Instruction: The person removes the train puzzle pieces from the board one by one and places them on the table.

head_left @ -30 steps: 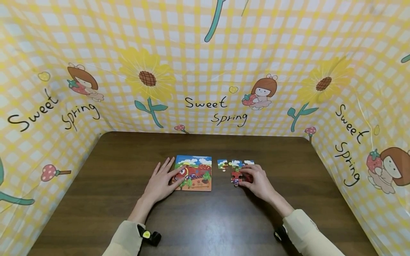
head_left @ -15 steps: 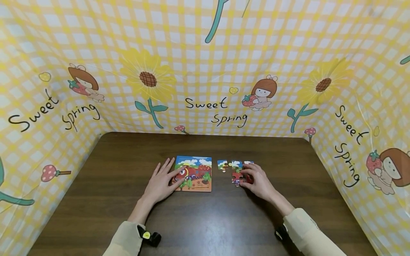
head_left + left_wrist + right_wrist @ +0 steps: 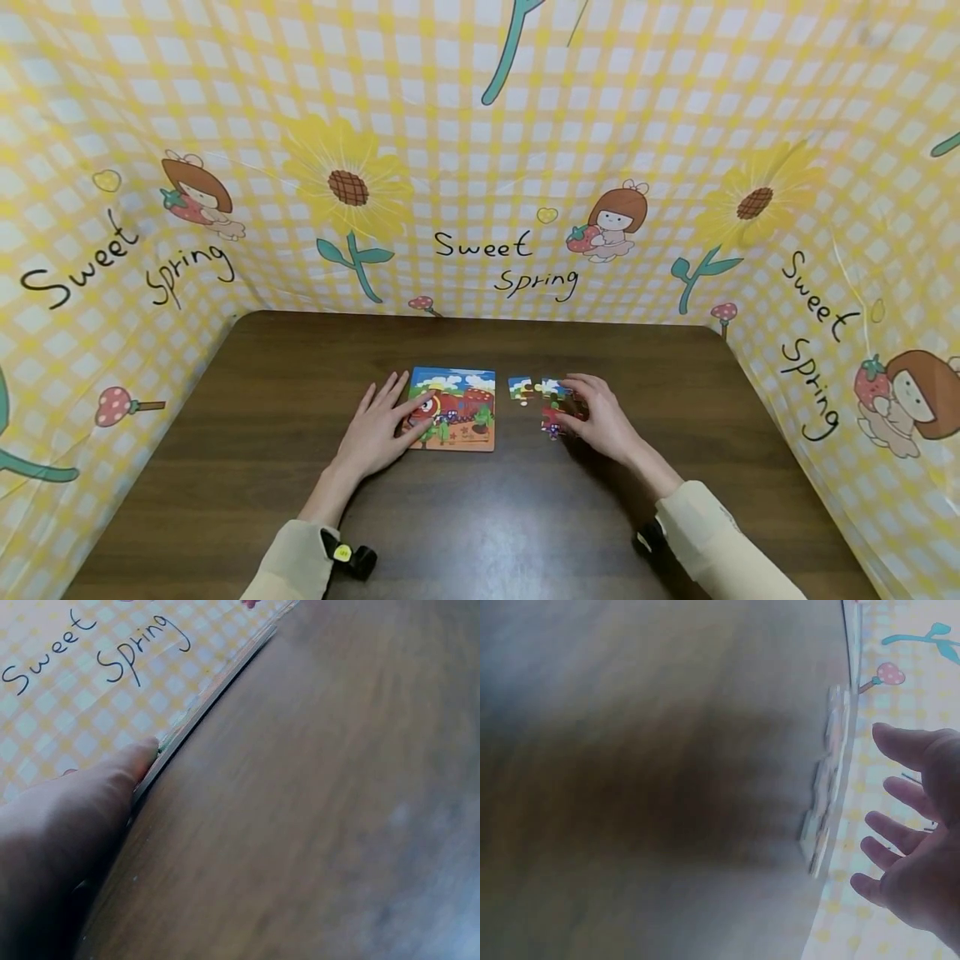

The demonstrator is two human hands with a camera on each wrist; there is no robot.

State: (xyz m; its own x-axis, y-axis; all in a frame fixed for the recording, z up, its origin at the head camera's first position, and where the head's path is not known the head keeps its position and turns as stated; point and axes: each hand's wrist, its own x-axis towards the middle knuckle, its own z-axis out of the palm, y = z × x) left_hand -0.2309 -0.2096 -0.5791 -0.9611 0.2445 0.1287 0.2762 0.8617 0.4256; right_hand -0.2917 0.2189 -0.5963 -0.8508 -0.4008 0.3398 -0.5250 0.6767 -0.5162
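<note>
My left hand [image 3: 375, 429] lies with straight, spread fingers at the left side of a square picture puzzle [image 3: 465, 429]; its thumb and forefinger rest on the picture of a red train-like figure. In the left wrist view the thumb [image 3: 97, 795] touches the edge of the puzzle board [image 3: 214, 701]. To the right of the board, my right hand [image 3: 606, 418] hovers over loose jigsaw pieces [image 3: 552, 417], partly hiding them. In the right wrist view the right hand's fingers are parted and hold nothing, apart from the row of pieces [image 3: 826, 780].
A small sky-and-grass jigsaw piece [image 3: 520, 388] lies between the board and the other pieces. Everything rests on a dark brown wooden table [image 3: 465, 517]. Yellow checked cloth [image 3: 480, 167] stands around its back and sides.
My right hand has let go of the red jigsaw piece and risen slightly, its fingers parting and now covering the upper right piece. The left hand has stayed on the board.
</note>
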